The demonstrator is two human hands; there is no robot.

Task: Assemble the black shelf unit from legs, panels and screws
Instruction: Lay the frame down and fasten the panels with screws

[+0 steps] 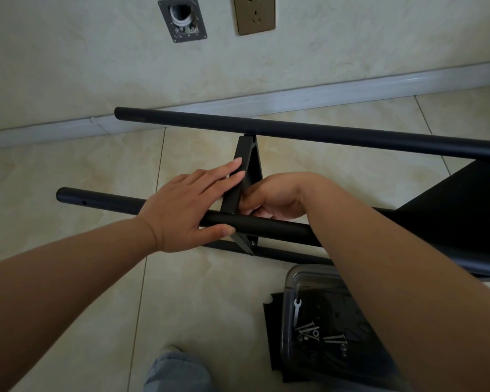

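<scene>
The black shelf unit lies on its side on the tiled floor. A far leg tube [294,130] and a near leg tube [102,201] run left to right, with a narrow black panel [248,154] standing edge-on between them. My left hand [187,207] rests flat on the near tube, fingers straight against the panel's left face, thumb under the tube. My right hand [275,198] curls in behind the panel's right side by the near tube; what its fingers hold is hidden. A wider black panel [458,216] sits at the right.
A clear plastic box [317,329] with several screws and a small wrench [297,311] stands on the floor under my right forearm, on a black sheet. The wall with a socket [253,14] and baseboard [294,97] lies beyond. My knee [178,372] is at the bottom.
</scene>
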